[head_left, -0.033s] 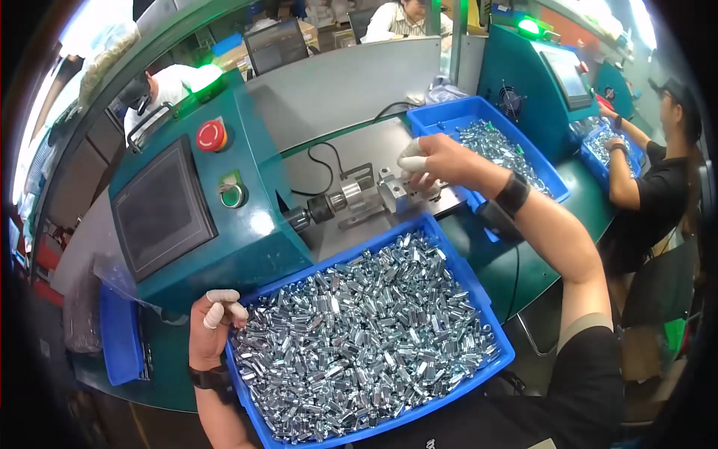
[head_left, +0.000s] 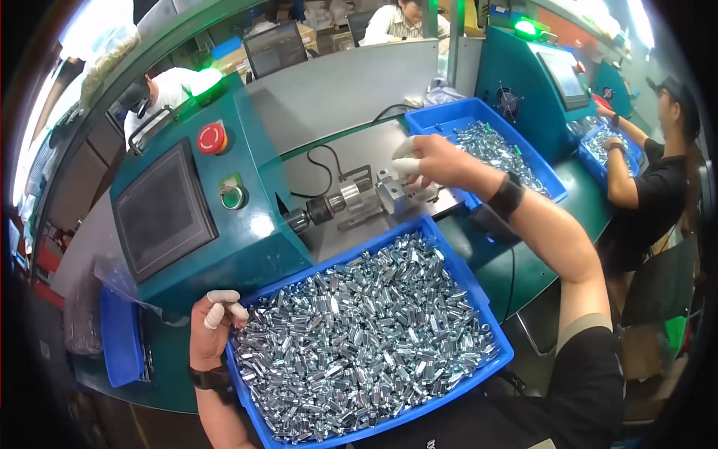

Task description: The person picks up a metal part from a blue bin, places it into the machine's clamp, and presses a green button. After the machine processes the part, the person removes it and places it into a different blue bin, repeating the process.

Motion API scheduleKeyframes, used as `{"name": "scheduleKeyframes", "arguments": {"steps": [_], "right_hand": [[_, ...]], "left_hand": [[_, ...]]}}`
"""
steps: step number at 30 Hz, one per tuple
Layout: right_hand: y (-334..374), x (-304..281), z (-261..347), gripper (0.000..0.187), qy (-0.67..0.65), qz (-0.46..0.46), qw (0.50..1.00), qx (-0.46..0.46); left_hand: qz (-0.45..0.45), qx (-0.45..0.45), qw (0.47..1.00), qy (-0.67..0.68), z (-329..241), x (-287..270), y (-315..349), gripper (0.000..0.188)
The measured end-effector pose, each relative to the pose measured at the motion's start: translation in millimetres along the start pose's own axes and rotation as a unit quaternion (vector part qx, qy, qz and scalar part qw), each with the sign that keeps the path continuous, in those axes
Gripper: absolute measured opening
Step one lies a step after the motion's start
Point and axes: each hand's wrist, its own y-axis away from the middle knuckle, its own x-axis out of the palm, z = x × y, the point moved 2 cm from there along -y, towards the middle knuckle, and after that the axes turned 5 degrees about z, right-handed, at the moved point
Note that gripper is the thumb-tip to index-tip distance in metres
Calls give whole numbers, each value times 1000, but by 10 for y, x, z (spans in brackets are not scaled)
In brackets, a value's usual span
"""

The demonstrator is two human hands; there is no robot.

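Note:
In front of me a blue tray [head_left: 479, 278] is filled with small shiny metal hex pieces [head_left: 366, 337]. At its left rim is my left hand [head_left: 217, 314], with white finger covers and fingers curled together; whatever they hold, if anything, is hidden. My right hand [head_left: 441, 161], also with white finger covers, hovers over a metal clamping fixture [head_left: 390, 191]. Its fingers are bent and pressed close, and I cannot make out anything in them. Left of the fixture, a dark chuck [head_left: 321, 209] juts out from a green machine [head_left: 254, 247].
The machine carries a dark screen [head_left: 164, 209], a red stop button [head_left: 212, 138] and a green button [head_left: 232, 196]. A second blue tray [head_left: 546, 176] of metal pieces stands beyond my right hand. A co-worker [head_left: 658, 172] sits at another machine [head_left: 516, 82] on the right.
My right hand has shifted slightly left over the fixture. My left hand and the tray in front of me have stayed in place.

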Motion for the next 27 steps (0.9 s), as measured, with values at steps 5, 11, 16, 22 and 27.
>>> {"name": "scheduleKeyframes", "arguments": {"steps": [5, 11, 16, 22, 27], "right_hand": [[20, 295, 281, 53, 306, -127, 942, -62], [37, 297, 496, 51, 412, -131, 902, 3], [392, -548, -62, 50, 457, -225, 859, 53], [941, -313, -196, 32, 308, -169, 935, -40], [938, 718, 172, 28, 262, 1, 957, -121]], "left_hand": [[-5, 13, 1000, -28, -1, 52, 25, 43], [-1, 19, 999, -35, 99, -4, 54, 44], [11, 21, 1000, -16, 53, -76, -27, 44], [12, 6, 999, -44, -3, -7, -34, 43], [-11, 14, 999, -33, 0, -1, 38, 43]]}}
